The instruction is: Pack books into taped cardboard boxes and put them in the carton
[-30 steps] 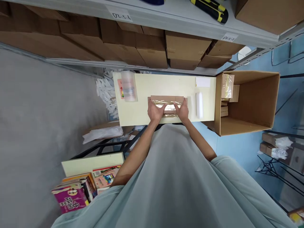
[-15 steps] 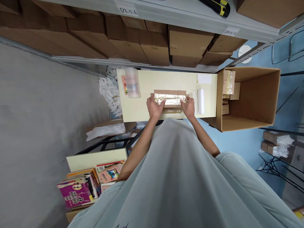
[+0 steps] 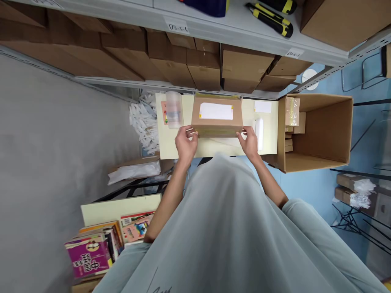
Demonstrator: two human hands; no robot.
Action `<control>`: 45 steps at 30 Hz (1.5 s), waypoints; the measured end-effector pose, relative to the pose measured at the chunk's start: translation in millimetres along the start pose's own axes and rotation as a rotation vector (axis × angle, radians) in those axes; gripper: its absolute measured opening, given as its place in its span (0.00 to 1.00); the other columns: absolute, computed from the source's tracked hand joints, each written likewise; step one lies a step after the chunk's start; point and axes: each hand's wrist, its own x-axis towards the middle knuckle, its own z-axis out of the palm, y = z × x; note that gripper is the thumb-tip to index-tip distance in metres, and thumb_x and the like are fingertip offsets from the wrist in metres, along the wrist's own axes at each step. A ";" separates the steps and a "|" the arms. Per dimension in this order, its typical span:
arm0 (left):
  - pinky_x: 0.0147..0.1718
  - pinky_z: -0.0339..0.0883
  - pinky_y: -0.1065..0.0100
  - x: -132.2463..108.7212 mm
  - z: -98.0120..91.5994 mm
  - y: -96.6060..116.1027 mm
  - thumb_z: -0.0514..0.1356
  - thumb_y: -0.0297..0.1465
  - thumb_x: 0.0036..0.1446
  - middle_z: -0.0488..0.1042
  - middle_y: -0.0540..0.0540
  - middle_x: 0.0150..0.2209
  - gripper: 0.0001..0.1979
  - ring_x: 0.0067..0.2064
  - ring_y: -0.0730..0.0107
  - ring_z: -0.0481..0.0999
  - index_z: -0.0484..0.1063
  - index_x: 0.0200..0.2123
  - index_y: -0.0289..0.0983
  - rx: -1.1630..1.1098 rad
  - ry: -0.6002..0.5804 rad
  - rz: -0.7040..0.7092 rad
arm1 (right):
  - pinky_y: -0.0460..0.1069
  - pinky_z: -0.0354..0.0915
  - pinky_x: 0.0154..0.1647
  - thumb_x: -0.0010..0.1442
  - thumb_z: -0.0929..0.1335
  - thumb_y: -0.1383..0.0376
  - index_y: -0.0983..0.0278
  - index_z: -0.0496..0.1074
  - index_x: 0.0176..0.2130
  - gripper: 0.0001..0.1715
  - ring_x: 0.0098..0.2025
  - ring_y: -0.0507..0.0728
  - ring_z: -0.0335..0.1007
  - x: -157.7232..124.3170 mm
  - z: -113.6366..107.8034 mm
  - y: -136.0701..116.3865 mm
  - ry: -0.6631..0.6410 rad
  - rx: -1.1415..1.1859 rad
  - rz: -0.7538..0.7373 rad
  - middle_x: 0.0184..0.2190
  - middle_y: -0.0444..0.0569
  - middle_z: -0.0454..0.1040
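Observation:
A brown cardboard box [image 3: 217, 127] with a white label [image 3: 216, 111] on its upturned face is held above the cream table [image 3: 171, 146]. My left hand [image 3: 186, 144] grips its near left corner, thumb toward the front and fingers at the side. At the near right corner, my right hand [image 3: 249, 142] pinches the box in the same way. Clear tape runs along the box's near side and far edge. To the right of the box lies a white roll [image 3: 259, 132]. On the left stands a translucent plastic cylinder [image 3: 174, 110] over a printed card.
A large open carton [image 3: 324, 162] with small boxes inside stands at the table's right end. Shelving [image 3: 238, 36] full of cartons runs along the far side, with a utility knife [image 3: 271, 20] on it. Books [image 3: 90, 254] are stacked at lower left.
The box has been turned: its shiny taped face was up, and now the labelled face shows. It looks raised and nearer the camera. Both hands have moved outward to its near corners.

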 end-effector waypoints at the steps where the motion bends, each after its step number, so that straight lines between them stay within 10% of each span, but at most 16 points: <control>1: 0.56 0.80 0.59 -1.1 5.0 -9.9 0.61 0.28 0.66 0.84 0.40 0.53 0.17 0.53 0.59 0.87 0.76 0.57 0.37 0.011 -0.027 -0.048 | 0.55 0.75 0.63 0.80 0.62 0.60 0.64 0.70 0.68 0.23 0.62 0.62 0.77 1.4 8.6 6.0 -0.031 0.005 0.013 0.64 0.61 0.75; 8: 0.66 0.74 0.47 -8.6 23.1 -62.1 0.61 0.25 0.60 0.87 0.34 0.53 0.19 0.59 0.44 0.85 0.83 0.52 0.37 0.236 -0.269 -0.313 | 0.57 0.75 0.65 0.71 0.75 0.58 0.70 0.71 0.68 0.33 0.64 0.66 0.79 -1.2 52.2 42.1 -0.346 -0.080 0.146 0.68 0.67 0.74; 19: 0.74 0.67 0.52 44.5 43.7 -40.5 0.62 0.32 0.69 0.78 0.31 0.68 0.27 0.69 0.52 0.78 0.73 0.69 0.34 -0.110 -0.207 -0.284 | 0.61 0.75 0.68 0.68 0.73 0.44 0.66 0.71 0.71 0.43 0.67 0.68 0.78 45.8 57.3 43.2 -0.116 0.491 0.283 0.69 0.63 0.77; 32: 0.59 0.77 0.59 -4.8 17.0 -32.9 0.67 0.59 0.66 0.79 0.35 0.59 0.41 0.58 0.56 0.83 0.70 0.71 0.39 -0.266 -0.085 -0.092 | 0.62 0.77 0.67 0.60 0.71 0.26 0.63 0.69 0.70 0.58 0.69 0.69 0.76 -2.1 49.5 36.1 0.007 0.733 0.115 0.70 0.66 0.74; 39: 0.56 0.78 0.60 -1.5 14.7 -33.7 0.63 0.60 0.68 0.79 0.37 0.57 0.34 0.55 0.57 0.85 0.75 0.62 0.40 -0.281 -0.170 -0.007 | 0.57 0.77 0.63 0.65 0.68 0.28 0.59 0.73 0.57 0.43 0.65 0.64 0.78 10.5 45.0 39.7 -0.021 0.772 0.088 0.63 0.59 0.78; 45: 0.58 0.79 0.53 4.1 15.7 -49.9 0.63 0.54 0.71 0.81 0.35 0.58 0.34 0.58 0.53 0.83 0.71 0.70 0.40 -0.160 -0.103 -0.183 | 0.61 0.79 0.58 0.62 0.65 0.25 0.64 0.77 0.52 0.49 0.57 0.67 0.80 12.7 52.2 50.0 -0.018 0.637 0.241 0.49 0.61 0.84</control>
